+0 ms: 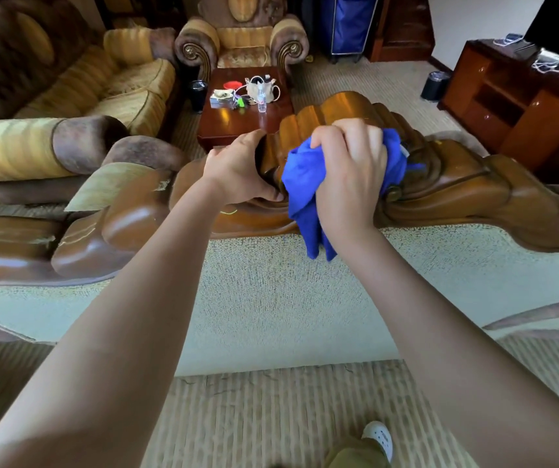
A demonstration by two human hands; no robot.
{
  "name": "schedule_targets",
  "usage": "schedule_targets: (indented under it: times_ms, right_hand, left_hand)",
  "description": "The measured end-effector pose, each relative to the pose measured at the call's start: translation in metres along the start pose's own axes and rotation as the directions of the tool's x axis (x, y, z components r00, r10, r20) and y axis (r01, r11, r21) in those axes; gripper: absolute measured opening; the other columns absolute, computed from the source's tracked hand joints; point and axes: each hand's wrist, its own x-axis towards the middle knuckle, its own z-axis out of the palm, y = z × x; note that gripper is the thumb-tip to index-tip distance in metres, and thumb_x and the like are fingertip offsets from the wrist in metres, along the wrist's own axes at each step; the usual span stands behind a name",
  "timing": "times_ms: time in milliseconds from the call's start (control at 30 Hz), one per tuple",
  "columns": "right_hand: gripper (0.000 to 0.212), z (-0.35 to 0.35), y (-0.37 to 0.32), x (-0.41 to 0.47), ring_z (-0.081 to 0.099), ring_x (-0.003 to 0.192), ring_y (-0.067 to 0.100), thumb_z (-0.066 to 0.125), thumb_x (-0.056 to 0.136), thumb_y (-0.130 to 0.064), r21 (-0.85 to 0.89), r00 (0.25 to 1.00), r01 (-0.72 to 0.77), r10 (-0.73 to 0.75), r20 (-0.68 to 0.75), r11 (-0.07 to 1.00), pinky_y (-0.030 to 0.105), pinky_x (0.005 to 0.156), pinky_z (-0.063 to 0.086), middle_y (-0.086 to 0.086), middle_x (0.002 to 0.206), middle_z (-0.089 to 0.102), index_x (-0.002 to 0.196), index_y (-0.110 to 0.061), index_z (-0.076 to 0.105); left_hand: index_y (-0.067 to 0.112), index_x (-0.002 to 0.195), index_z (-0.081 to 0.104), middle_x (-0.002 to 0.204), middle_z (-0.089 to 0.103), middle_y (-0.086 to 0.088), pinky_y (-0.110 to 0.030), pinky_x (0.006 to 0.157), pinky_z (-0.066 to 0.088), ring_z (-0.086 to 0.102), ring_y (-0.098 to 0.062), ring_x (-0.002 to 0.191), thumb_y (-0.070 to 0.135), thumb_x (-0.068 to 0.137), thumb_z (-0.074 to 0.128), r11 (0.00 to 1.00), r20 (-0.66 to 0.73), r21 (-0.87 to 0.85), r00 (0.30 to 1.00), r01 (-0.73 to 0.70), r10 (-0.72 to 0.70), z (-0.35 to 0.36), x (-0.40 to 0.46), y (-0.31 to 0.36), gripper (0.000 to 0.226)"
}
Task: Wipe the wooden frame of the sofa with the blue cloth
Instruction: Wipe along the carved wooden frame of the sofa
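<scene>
Right hand (349,170): fingers curled tight around a bunched blue cloth (305,184), knuckles up, pressing the wad onto the carved crest at the middle of the wooden frame (474,187). A loose tail of cloth hangs below the wrist, over the pale fabric back of the sofa (271,292).

Left hand (237,170): fingers wrapped round the left side of the same crest, thumb on the near face, bracing. Nothing else in it.

Handling, judged. Cloth is soft, light and limp; it takes any shape, so a bunched fistful suits the fluted ridges and scroll grooves, and a fingertip behind one layer would reach the deep cuts. The hanging tail could drag or snag on the carving; better gathered in. Frame is rigid, heavy and glossy, likely slick under a bare palm, so the bracing grip belongs on the ridged crest, not on the smooth swells to either side. Chipped finish shows on the left run of the rail: go lightly there.

Count: one cloth, two hands, one carved frame along the sofa top. Beyond it, one low table (271,119) with clutter, one armchair (240,38), one long couch (102,82) at left, one cabinet (507,99) at right, two dark bins on the floor.
</scene>
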Motion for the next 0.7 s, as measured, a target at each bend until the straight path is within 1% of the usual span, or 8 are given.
schedule_targets:
  times_ms: [100, 200, 267, 333, 467, 567, 633, 700]
  right_hand:
    - [0.014, 0.003, 0.001, 0.0, 0.04, 0.082, 0.02, 0.062, 0.072, -0.002, -0.061, 0.999, 0.035, -0.035, -0.002, 0.998, 0.032, 0.066, 0.03, 0.005, 0.084, 0.061, 0.078, -0.014, 0.064]
    - [0.016, 0.0, 0.018, -0.012, 0.043, 0.082, 0.022, 0.06, 0.075, -0.002, -0.086, 0.999, 0.048, -0.05, -0.019, 0.995, 0.034, 0.067, 0.033, 0.005, 0.086, 0.061, 0.082, -0.017, 0.061]
    - [0.022, -0.001, 0.025, -0.022, 0.043, 0.081, 0.023, 0.058, 0.074, 0.002, -0.079, 0.999, 0.03, -0.032, -0.032, 0.996, 0.034, 0.067, 0.034, 0.006, 0.085, 0.061, 0.083, -0.018, 0.057]
    - [0.024, 0.0, 0.025, -0.025, 0.042, 0.08, 0.022, 0.057, 0.071, 0.005, -0.055, 1.0, 0.007, -0.009, -0.029, 0.998, 0.034, 0.068, 0.033, 0.007, 0.084, 0.061, 0.082, -0.016, 0.059]
    - [0.019, 0.004, 0.012, -0.023, 0.039, 0.079, 0.018, 0.054, 0.071, 0.005, -0.015, 0.999, -0.045, 0.045, -0.018, 0.999, 0.03, 0.069, 0.03, 0.006, 0.082, 0.061, 0.077, -0.011, 0.064]
    - [0.019, 0.001, 0.009, -0.022, 0.043, 0.079, 0.019, 0.049, 0.075, 0.0, 0.052, 0.997, -0.075, 0.075, 0.001, 0.996, 0.032, 0.068, 0.036, 0.005, 0.082, 0.062, 0.077, -0.01, 0.064]
    - [0.019, 0.0, 0.007, -0.014, 0.045, 0.078, 0.02, 0.047, 0.076, -0.001, 0.114, 0.999, -0.053, 0.054, -0.001, 0.992, 0.033, 0.069, 0.039, 0.006, 0.082, 0.063, 0.077, -0.008, 0.064]
    - [0.016, 0.0, 0.001, -0.004, 0.047, 0.078, 0.022, 0.05, 0.076, -0.001, 0.155, 1.0, -0.013, 0.012, 0.011, 0.988, 0.032, 0.069, 0.038, 0.008, 0.082, 0.063, 0.077, -0.007, 0.064]
  left_hand:
    - [0.019, 0.148, 0.025, 0.148, 0.037, 0.002, -0.036, 0.108, 0.022, 0.036, -0.018, 0.135, 0.038, 0.061, 0.085, 1.0, 0.001, 0.003, 1.0, -0.001, 0.001, 0.0, -0.001, 0.0, 0.108]
    - [0.019, 0.147, 0.026, 0.147, 0.039, 0.002, -0.035, 0.109, 0.021, 0.037, -0.019, 0.135, 0.038, 0.06, 0.086, 1.0, 0.0, -0.008, 1.0, -0.002, 0.002, -0.001, -0.002, 0.0, 0.107]
    - [0.019, 0.147, 0.026, 0.147, 0.039, 0.002, -0.035, 0.109, 0.02, 0.037, -0.019, 0.135, 0.037, 0.06, 0.086, 1.0, 0.001, -0.013, 1.0, 0.006, -0.006, -0.001, -0.002, 0.0, 0.108]
    - [0.019, 0.148, 0.025, 0.148, 0.037, 0.002, -0.037, 0.109, 0.02, 0.036, -0.018, 0.135, 0.037, 0.06, 0.085, 1.0, 0.004, 0.0, 1.0, 0.009, -0.009, -0.001, -0.001, 0.001, 0.108]
    - [0.018, 0.148, 0.023, 0.149, 0.033, 0.002, -0.038, 0.11, 0.02, 0.033, -0.018, 0.136, 0.039, 0.061, 0.085, 1.0, 0.014, 0.027, 1.0, 0.007, -0.008, 0.0, 0.0, 0.002, 0.109]
    - [0.018, 0.148, 0.022, 0.15, 0.033, 0.002, -0.038, 0.109, 0.02, 0.033, -0.018, 0.136, 0.038, 0.061, 0.085, 1.0, 0.013, 0.028, 1.0, 0.004, -0.005, 0.001, 0.0, 0.002, 0.109]
    - [0.019, 0.148, 0.022, 0.15, 0.032, 0.002, -0.037, 0.109, 0.02, 0.033, -0.017, 0.137, 0.037, 0.062, 0.084, 1.0, 0.008, 0.024, 1.0, 0.004, -0.004, 0.001, 0.0, 0.002, 0.108]
    - [0.019, 0.149, 0.022, 0.15, 0.032, 0.002, -0.036, 0.109, 0.02, 0.032, -0.016, 0.137, 0.036, 0.063, 0.084, 1.0, 0.006, 0.024, 1.0, 0.006, -0.006, 0.002, 0.001, 0.001, 0.107]
